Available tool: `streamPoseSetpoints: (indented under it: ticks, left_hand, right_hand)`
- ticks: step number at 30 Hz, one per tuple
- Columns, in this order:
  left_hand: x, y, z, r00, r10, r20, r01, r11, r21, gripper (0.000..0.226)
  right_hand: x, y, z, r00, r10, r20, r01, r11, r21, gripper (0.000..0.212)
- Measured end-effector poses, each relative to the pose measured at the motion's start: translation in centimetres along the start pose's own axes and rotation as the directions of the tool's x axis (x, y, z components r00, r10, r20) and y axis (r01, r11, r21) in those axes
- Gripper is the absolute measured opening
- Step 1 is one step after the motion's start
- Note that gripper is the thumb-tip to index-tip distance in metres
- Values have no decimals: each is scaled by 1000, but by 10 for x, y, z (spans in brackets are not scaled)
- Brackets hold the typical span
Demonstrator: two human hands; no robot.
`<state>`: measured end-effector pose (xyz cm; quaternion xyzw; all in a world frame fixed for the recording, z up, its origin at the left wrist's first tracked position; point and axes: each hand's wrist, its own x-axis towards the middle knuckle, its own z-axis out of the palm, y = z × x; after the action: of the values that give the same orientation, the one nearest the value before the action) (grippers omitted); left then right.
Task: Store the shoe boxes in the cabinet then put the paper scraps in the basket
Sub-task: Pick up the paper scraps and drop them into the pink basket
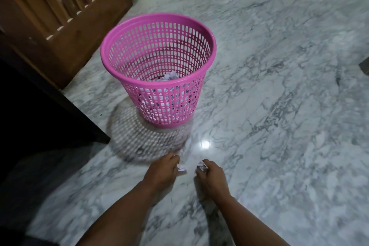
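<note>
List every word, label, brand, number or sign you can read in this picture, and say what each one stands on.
None can be read.
Pink basket: no label or brand shows on its rim or mesh wall.
Paper scraps in the basket, in the left hand and in the right hand: any print is too blurred and crumpled to read.
Wooden door and marble floor: no writing.

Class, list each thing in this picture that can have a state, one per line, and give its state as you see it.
pink basket: upright on the floor, open-topped, partly filled.
paper scraps in the basket: crumpled, lying at the bottom.
left hand: closed on a paper scrap, low over the floor.
right hand: closed on a crumpled scrap.
wooden door: whether open or shut cannot be told.
marble floor: glossy, reflecting a light.
</note>
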<state>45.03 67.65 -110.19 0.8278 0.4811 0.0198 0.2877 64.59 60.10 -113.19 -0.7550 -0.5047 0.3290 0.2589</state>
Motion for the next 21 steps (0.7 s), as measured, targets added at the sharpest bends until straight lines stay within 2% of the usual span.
streamPoseSetpoints:
  ticks: [2, 4, 7, 8, 10, 13, 15, 17, 20, 21]
  left_hand:
    - [-6, -2, -8, 992, -61, -110, 47, 991, -125, 25]
    - [-8, 3, -20, 976, -70, -206, 33, 984, -177, 17]
    - [-8, 22, -46, 942, 17, -335, -84, 979, -185, 34]
    - [-7, 30, -57, 920, 33, -389, -116, 975, -192, 39]
    - [-1, 51, -85, 860, 64, -506, -195, 958, -212, 36]
    - [9, 91, -139, 777, 94, -622, -335, 899, -283, 23]
    - [12, 118, -185, 693, 149, -706, -456, 849, -268, 10]
    - [20, 133, -236, 572, 180, -800, -523, 832, -186, 8]
    - [40, 141, -312, 373, 92, -923, -486, 867, -110, 22]
    - [48, 140, -333, 305, 63, -950, -467, 880, -91, 25]
  right_hand:
    - [-3, 4, -12, 991, 105, -82, -94, 987, 128, 19]
    - [0, 2, -27, 977, 174, -125, -144, 966, 214, 15]
    - [12, -23, -55, 968, 233, -96, -165, 874, 457, 19]
    - [17, -38, -66, 968, 228, -107, -141, 843, 520, 20]
    - [31, -75, -91, 963, 145, -227, 4, 834, 551, 22]
    - [57, -140, -136, 885, -30, -465, 293, 811, 506, 23]
    - [76, -186, -164, 809, -121, -575, 437, 778, 452, 22]
    - [91, -233, -188, 738, -239, -631, 551, 752, 360, 23]
    - [102, -292, -206, 612, -454, -648, 661, 743, 103, 16]
    - [108, -305, -208, 603, -523, -603, 669, 743, 24, 15]
